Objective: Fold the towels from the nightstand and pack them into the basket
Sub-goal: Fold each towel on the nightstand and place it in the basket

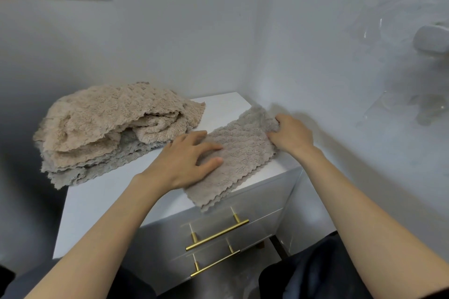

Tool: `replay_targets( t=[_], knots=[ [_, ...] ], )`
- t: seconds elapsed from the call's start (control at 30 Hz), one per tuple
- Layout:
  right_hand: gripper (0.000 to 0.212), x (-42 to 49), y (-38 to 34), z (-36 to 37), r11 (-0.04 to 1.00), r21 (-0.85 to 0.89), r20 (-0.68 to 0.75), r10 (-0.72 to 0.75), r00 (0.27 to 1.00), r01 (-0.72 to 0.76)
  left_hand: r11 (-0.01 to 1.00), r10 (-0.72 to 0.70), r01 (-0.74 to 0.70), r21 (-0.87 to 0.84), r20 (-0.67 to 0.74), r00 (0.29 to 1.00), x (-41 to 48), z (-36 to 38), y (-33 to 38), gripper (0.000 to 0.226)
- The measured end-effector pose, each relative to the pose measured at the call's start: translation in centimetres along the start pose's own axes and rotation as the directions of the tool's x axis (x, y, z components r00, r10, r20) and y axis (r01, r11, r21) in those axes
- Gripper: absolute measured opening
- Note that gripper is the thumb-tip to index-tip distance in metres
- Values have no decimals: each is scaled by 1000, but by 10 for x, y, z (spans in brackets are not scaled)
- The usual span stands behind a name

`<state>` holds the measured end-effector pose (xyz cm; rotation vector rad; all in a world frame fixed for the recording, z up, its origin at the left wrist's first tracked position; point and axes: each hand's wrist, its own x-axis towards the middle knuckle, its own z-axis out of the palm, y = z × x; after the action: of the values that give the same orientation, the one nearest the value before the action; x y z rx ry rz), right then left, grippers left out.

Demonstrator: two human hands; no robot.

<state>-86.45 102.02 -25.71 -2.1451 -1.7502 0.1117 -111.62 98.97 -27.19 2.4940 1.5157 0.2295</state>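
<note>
Left hand (187, 160) flat, fingers spread, pressing the near half of the grey towel (243, 150). Towel is a folded strip with scalloped edges on the nightstand (97, 201), long axis near-left to far-right, near end overhanging the front. Right hand (289, 135) pinches the far end, fingers curled. Unfolded pile (104, 124) beyond, to the left. Basket not visible.
</note>
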Motion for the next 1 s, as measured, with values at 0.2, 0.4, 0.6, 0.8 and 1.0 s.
replay_targets(
  t=[0.2,0.4,0.6,0.8,1.0],
  knots=[
    [20,29,-23,18,986,93,-216,-119,969,142,993,5,-10,-114,-44,999,3,3,0,68],
    [30,56,-51,27,883,386,-328,-140,934,268,961,69,-99,-258,-125,990,10,14,4,44],
    [41,57,-53,33,871,420,-191,-190,963,255,978,81,-109,-179,-157,984,6,19,2,40],
    [27,26,-45,11,878,318,-45,-362,931,357,994,105,-112,-17,-250,963,-6,12,8,39],
    [11,-28,-29,-19,845,325,172,-495,851,426,988,142,-150,-21,-217,966,-21,8,14,43]
  ],
)
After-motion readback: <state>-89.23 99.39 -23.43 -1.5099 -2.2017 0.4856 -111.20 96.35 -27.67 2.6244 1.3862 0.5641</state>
